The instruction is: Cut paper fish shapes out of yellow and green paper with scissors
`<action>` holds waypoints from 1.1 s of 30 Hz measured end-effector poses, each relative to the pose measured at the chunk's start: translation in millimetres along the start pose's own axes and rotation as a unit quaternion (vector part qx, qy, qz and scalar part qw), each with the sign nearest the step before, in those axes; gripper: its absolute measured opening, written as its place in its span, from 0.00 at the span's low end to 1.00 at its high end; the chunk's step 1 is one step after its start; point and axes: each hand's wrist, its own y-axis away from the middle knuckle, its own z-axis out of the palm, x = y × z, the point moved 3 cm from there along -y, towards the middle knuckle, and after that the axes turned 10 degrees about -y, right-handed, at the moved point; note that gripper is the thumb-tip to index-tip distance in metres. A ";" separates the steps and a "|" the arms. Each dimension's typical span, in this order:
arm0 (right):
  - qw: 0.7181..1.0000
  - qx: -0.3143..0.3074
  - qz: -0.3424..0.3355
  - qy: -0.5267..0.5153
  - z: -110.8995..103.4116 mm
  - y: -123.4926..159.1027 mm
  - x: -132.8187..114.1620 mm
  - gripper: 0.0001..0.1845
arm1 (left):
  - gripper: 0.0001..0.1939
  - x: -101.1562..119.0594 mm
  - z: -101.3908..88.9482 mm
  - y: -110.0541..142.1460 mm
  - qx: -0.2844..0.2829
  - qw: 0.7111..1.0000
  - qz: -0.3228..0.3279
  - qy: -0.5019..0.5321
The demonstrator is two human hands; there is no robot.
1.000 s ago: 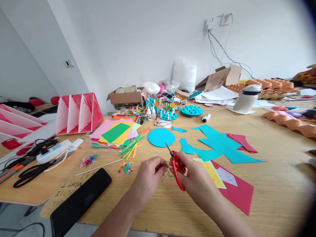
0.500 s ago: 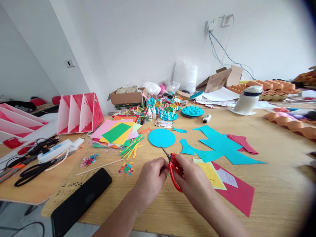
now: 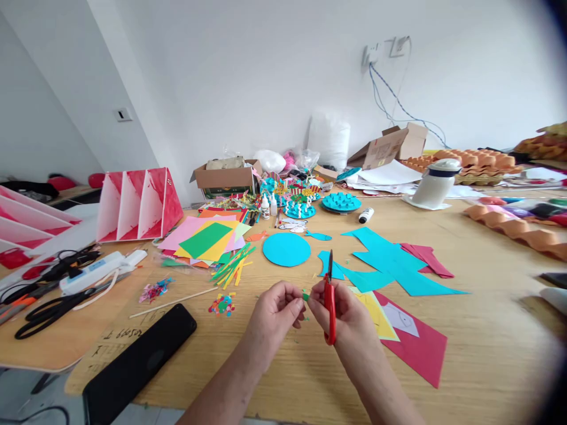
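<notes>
Between the fingertips of both hands is a tiny green paper piece [image 3: 305, 297]. My left hand [image 3: 275, 319] pinches it from the left, fingers closed. My right hand [image 3: 343, 310] is closed around small red-handled scissors [image 3: 330, 301], whose blades point up and away, while its thumb and finger also touch the green piece. A blue paper circle [image 3: 286, 249] lies just beyond the hands. Under my right hand's far side are a yellow paper sheet [image 3: 374, 313] and a dark red sheet [image 3: 427, 354]. Small scraps lie on the table below the fingers.
Blue paper offcuts [image 3: 398, 262] spread to the right. Left are a stack of coloured paper [image 3: 208, 239], paper strips [image 3: 233, 265], small paper dots [image 3: 221, 304], a thin stick [image 3: 172, 302] and a black phone [image 3: 142, 360]. Glue bottles [image 3: 265, 208] and blue decorated discs [image 3: 341, 202] stand behind.
The scissors have swung from pointing up-left to nearly upright in my right hand. My right fingertips have come to the green piece at my left fingers. The view has shifted slightly.
</notes>
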 end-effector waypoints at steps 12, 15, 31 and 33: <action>0.998 -0.016 -0.048 0.047 -3.4 3.0 -3.9 0.05 | 0.05 5.1 -6.7 3.4 0.017 0.982 0.078 -0.172; 0.995 -0.040 -0.046 0.084 -2.5 2.2 -6.4 0.02 | 0.05 7.4 -6.3 3.3 0.015 0.977 0.093 -0.193; 0.961 -0.065 -0.101 0.248 -0.2 15.7 -20.4 0.10 | 0.05 4.0 -8.1 4.7 0.028 0.998 0.030 -0.048; 0.939 -0.092 -0.127 0.307 -3.4 21.7 -20.4 0.12 | 0.06 6.5 -10.5 7.1 0.025 1.000 0.012 0.001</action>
